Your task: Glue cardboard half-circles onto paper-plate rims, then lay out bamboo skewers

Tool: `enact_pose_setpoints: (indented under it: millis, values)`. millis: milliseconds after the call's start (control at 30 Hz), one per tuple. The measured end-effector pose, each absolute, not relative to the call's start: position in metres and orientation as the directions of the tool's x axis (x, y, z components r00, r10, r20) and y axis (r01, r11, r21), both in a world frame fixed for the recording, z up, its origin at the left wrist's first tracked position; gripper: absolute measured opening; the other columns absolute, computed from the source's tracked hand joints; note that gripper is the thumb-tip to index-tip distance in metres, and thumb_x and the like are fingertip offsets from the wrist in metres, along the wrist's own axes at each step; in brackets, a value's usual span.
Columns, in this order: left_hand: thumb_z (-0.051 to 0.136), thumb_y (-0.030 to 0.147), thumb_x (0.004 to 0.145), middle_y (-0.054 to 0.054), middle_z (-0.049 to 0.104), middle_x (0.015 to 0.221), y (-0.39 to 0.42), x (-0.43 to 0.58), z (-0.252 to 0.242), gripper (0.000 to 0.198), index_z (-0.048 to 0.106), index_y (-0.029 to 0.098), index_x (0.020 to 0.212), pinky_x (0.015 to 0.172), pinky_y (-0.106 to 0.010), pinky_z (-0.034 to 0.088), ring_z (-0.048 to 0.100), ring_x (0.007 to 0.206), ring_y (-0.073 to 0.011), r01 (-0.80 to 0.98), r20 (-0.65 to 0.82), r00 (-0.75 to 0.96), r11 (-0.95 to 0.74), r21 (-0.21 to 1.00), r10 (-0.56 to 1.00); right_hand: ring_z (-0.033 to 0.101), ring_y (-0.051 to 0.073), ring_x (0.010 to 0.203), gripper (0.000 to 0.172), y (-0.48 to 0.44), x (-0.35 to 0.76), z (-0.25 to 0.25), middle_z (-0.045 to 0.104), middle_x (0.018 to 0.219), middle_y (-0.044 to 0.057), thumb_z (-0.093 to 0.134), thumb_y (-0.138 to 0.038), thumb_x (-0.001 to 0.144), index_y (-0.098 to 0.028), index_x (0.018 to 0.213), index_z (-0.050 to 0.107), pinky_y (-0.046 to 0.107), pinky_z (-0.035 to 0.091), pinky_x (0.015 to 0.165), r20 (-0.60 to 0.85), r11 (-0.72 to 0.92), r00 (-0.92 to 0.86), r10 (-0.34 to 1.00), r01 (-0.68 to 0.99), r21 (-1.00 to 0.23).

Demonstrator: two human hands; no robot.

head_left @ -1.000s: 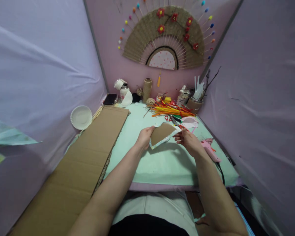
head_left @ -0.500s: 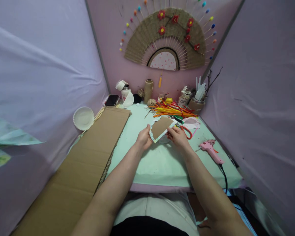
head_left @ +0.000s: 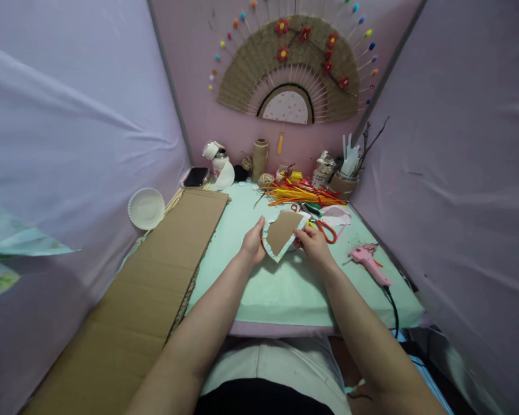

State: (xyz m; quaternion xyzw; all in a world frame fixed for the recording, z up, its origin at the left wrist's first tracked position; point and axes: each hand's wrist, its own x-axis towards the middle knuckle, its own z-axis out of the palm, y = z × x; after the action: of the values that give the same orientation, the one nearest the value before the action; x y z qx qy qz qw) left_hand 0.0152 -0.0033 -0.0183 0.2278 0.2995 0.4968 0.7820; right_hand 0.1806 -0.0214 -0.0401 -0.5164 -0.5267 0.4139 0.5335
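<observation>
A fan-shaped piece of brown cardboard (head_left: 284, 231) with a pale fabric or paper border folded over its edges is held up above the table. My left hand (head_left: 255, 241) grips its left edge, thumb on the near face and the other fingers behind. On the right edge, my right hand (head_left: 310, 241) pinches the border between thumb and fingers. Just beyond the right hand lie red-handled scissors (head_left: 327, 231). A pink glue gun (head_left: 371, 264) rests on the table to the right of both hands.
A long cardboard sheet (head_left: 155, 276) covers the left side of the mint-green table (head_left: 281, 300). Behind the hands are orange and yellow strips (head_left: 305, 193), a twine roll (head_left: 260, 159) and a white bottle (head_left: 222, 164). A decorated fan (head_left: 242, 69) hangs on the back wall.
The cardboard piece has tilted so that more of its face shows, and its lower tip has come slightly nearer. Both hands keep their grip.
</observation>
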Motion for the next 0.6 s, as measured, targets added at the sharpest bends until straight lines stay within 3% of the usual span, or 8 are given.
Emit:
enact_pose_setpoints:
  millis: [167,300,467,600]
  values:
    - [0.047,0.023,0.094,-0.006,0.071,0.07,-0.002,0.015,-0.021,0.026,0.064,0.01,0.08,0.073,-0.029,0.053,0.066,0.062,-0.0145,-0.573,-0.273,0.288,0.393,0.719,0.918,0.045,0.012,0.051,0.036,-0.025,0.178,-0.039,0.053,0.052,-0.003,0.063,-0.051,0.073,-0.02,0.059,0.052,0.027,0.035,0.054,0.134,0.124,0.067,0.989,0.132,-0.983]
    - [0.057,0.028,0.09,-0.006,0.07,0.071,-0.001,0.014,-0.023,0.022,0.065,0.01,0.08,0.075,-0.03,0.052,0.066,0.064,-0.0153,-0.569,-0.264,0.301,0.395,0.721,0.916,0.045,0.012,0.051,0.036,-0.025,0.179,-0.039,0.052,0.051,-0.003,0.063,-0.051,0.073,-0.02,0.059,0.051,0.027,0.034,0.053,0.125,0.117,0.053,0.991,0.136,-0.984]
    - [0.053,0.034,0.091,-0.009,0.07,0.072,-0.001,0.012,-0.022,0.029,0.065,0.009,0.083,0.068,-0.029,0.054,0.066,0.062,-0.016,-0.591,-0.295,0.344,0.449,0.67,0.892,0.044,0.012,0.05,0.036,-0.029,0.175,-0.034,0.052,0.051,-0.002,0.062,-0.051,0.072,-0.021,0.057,0.05,0.027,0.034,0.052,0.105,0.092,0.07,0.992,0.167,-0.982]
    - [0.061,0.032,0.087,-0.008,0.069,0.069,-0.001,0.011,-0.025,0.025,0.063,0.009,0.079,0.063,-0.027,0.053,0.064,0.057,-0.0149,-0.54,-0.276,0.341,0.428,0.724,0.898,0.043,0.013,0.05,0.036,-0.033,0.171,-0.029,0.051,0.051,-0.001,0.061,-0.053,0.071,-0.022,0.057,0.049,0.029,0.035,0.052,0.095,0.077,0.08,0.992,0.202,-0.976]
